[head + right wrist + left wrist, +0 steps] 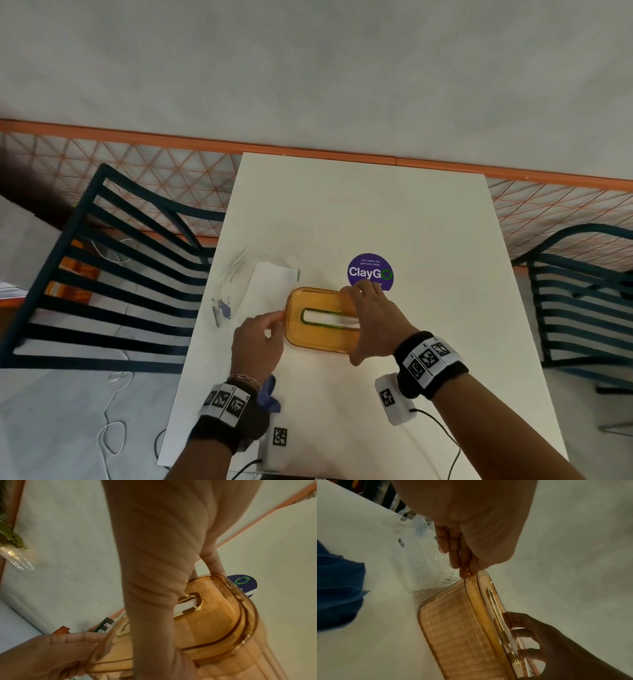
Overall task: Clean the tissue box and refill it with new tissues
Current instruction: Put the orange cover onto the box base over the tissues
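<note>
An amber see-through tissue box [318, 339] stands on the white table [394, 212], its slotted lid [214, 615] on top. White tissue [329, 320] shows through the slot. My right hand [371, 322] spans the lid's right end, thumb on the near side and fingers curled over the far side. My left hand [260, 339] pinches the lid's left edge between thumb and fingertips [464, 572]. In the left wrist view the box's ribbed wall [462, 628] faces me. Behind the box lies a clear plastic tissue wrapper [270, 281] with white sheets inside.
A blue cloth [270, 394] lies on the table under my left wrist. A round purple ClayGo sticker [370, 272] sits just beyond my right fingers. Dark slatted chairs [113, 274] stand on both sides of the table, and cables [442, 431] trail near its front edge.
</note>
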`<state>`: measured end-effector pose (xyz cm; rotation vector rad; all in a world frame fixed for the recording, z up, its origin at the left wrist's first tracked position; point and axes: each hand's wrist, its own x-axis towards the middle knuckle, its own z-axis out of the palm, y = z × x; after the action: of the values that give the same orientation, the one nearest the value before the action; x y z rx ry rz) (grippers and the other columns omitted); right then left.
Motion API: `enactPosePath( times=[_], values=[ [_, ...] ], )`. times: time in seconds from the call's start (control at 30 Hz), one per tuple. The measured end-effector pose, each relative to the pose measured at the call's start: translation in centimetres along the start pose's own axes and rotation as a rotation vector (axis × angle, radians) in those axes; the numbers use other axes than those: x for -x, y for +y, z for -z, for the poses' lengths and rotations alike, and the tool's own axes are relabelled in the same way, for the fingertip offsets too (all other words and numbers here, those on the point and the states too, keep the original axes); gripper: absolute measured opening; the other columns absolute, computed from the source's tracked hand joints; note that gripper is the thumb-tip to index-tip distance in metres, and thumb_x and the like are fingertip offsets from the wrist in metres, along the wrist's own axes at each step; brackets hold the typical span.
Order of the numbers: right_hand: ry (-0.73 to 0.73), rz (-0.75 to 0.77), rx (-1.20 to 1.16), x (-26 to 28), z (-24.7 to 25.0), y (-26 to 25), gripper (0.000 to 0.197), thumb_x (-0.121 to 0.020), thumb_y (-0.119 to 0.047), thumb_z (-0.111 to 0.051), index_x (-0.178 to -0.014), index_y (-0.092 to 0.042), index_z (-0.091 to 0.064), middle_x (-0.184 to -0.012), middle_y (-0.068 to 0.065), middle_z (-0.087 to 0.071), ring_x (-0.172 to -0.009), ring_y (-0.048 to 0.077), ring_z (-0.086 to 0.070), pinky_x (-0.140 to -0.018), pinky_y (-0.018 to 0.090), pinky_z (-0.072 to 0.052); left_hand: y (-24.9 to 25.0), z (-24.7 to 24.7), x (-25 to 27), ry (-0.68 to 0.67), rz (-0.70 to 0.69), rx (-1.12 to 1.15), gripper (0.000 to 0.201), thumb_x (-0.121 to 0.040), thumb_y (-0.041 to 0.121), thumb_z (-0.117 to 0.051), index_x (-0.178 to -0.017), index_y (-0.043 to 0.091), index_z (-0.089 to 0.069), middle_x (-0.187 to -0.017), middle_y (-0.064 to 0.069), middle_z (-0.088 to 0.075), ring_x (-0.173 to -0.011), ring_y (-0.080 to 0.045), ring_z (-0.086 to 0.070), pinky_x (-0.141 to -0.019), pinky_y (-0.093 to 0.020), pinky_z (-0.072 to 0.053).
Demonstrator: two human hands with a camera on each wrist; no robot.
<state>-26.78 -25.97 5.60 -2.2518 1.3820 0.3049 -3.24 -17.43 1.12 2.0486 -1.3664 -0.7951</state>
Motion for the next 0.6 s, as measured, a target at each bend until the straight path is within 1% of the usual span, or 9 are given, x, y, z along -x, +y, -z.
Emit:
enactPosePath(
  times=[0.07,0.17,0.23,0.3,0.37,0.47,0.53,0.57,0.6],
  values=[
    [0.0,0.0,0.007,0.0,-0.1,0.0,0.13,-0.035,-0.053,-0.091,-0.146,-0.023,-0.03,-0.135,-0.002,-0.035,-0.123,0.019,-0.036,-0.092,0.033,-0.054,-0.2,0.2,-0.4,0.012,-0.064,-0.142,0.023,-0.097,0.026,-0.061,-0.114,0.03,-0.076,-0.097,0.008,-0.076,-0.095,-0.018,-0.062,-0.086,-0.039,-0.051],
    [0.004,-0.011,0.007,0.3,-0.1,0.3,0.131,-0.035,-0.054,-0.091,-0.146,-0.023,-0.029,-0.136,-0.002,-0.035,-0.123,0.019,-0.037,-0.093,0.034,-0.054,0.4,0.6,-1.0,-0.006,-0.091,-0.308,0.022,-0.098,0.037,-0.056,-0.108,0.036,-0.075,-0.093,0.011,-0.074,-0.094,-0.017,-0.056,-0.084,-0.037,-0.044],
    [0.002,-0.019,0.002,0.7,-0.2,0.6,0.131,-0.035,-0.054,-0.091,-0.146,-0.023,-0.029,-0.136,-0.002,-0.035,-0.124,0.019,-0.036,-0.093,0.034,-0.054,1.3,0.6,-1.1,-0.062,-0.103,-0.374,0.03,-0.098,0.048,-0.049,-0.104,0.035,-0.075,-0.092,0.014,-0.073,-0.094,-0.015,-0.054,-0.086,-0.038,-0.043],
    [0.009,-0.029,-0.002,1.3,-0.3,1.2,0.132,-0.034,-0.053,-0.09,-0.146,-0.023,-0.029,-0.136,-0.002,-0.034,-0.125,0.019,-0.037,-0.093,0.034,-0.055,2.1,0.3,-1.3,-0.123,-0.132,-0.435,0.035,-0.098,0.053,-0.046,-0.107,0.035,-0.074,-0.092,0.014,-0.073,-0.094,-0.015,-0.055,-0.088,-0.038,-0.042],
    [0.015,-0.036,-0.008,1.8,-0.4,1.7,0.132,-0.033,-0.052,-0.091,-0.146,-0.023,-0.029,-0.137,-0.002,-0.034,-0.126,0.02,-0.037,-0.094,0.035,-0.055,2.8,-0.3,-1.3,-0.156,-0.133,-0.464,0.035,-0.098,0.052,-0.045,-0.108,0.034,-0.073,-0.092,0.013,-0.075,-0.094,-0.016,-0.056,-0.089,-0.037,-0.042],
    [0.011,-0.049,0.004,2.5,-0.3,2.3,0.132,-0.036,-0.051,-0.092,-0.148,-0.023,-0.028,-0.143,-0.001,-0.032,-0.129,0.021,-0.035,-0.097,0.035,-0.053,3.5,-1.4,-1.2,-0.202,-0.052,-0.44,0.031,-0.096,0.045,-0.046,-0.095,0.032,-0.074,-0.083,0.009,-0.073,-0.087,-0.018,-0.058,-0.087,-0.038,-0.045],
    [0.008,-0.053,0.018,2.6,-0.4,2.6,0.133,-0.036,-0.05,-0.092,-0.149,-0.023,-0.027,-0.144,0.0,-0.032,-0.128,0.022,-0.035,-0.097,0.035,-0.052,3.7,-1.9,-1.1,-0.224,-0.02,-0.409,0.031,-0.095,0.039,-0.047,-0.083,0.027,-0.072,-0.074,0.006,-0.07,-0.078,-0.019,-0.061,-0.08,-0.037,-0.051],
    [0.007,-0.054,0.021,2.6,-0.4,2.7,0.134,-0.037,-0.05,-0.092,-0.15,-0.023,-0.026,-0.145,0.0,-0.032,-0.128,0.022,-0.035,-0.098,0.035,-0.052,3.8,-2.1,-1.1,-0.231,-0.011,-0.39,0.03,-0.095,0.036,-0.048,-0.077,0.025,-0.07,-0.069,0.006,-0.067,-0.073,-0.019,-0.061,-0.074,-0.035,-0.051],
    [0.009,-0.055,0.021,2.5,-0.5,2.8,0.134,-0.037,-0.05,-0.092,-0.15,-0.023,-0.026,-0.145,0.0,-0.032,-0.129,0.022,-0.035,-0.098,0.036,-0.052,4.0,-2.1,-1.1,-0.23,-0.003,-0.373,0.03,-0.095,0.034,-0.05,-0.071,0.025,-0.066,-0.064,0.007,-0.063,-0.067,-0.018,-0.059,-0.067,-0.031,-0.048]
  ],
)
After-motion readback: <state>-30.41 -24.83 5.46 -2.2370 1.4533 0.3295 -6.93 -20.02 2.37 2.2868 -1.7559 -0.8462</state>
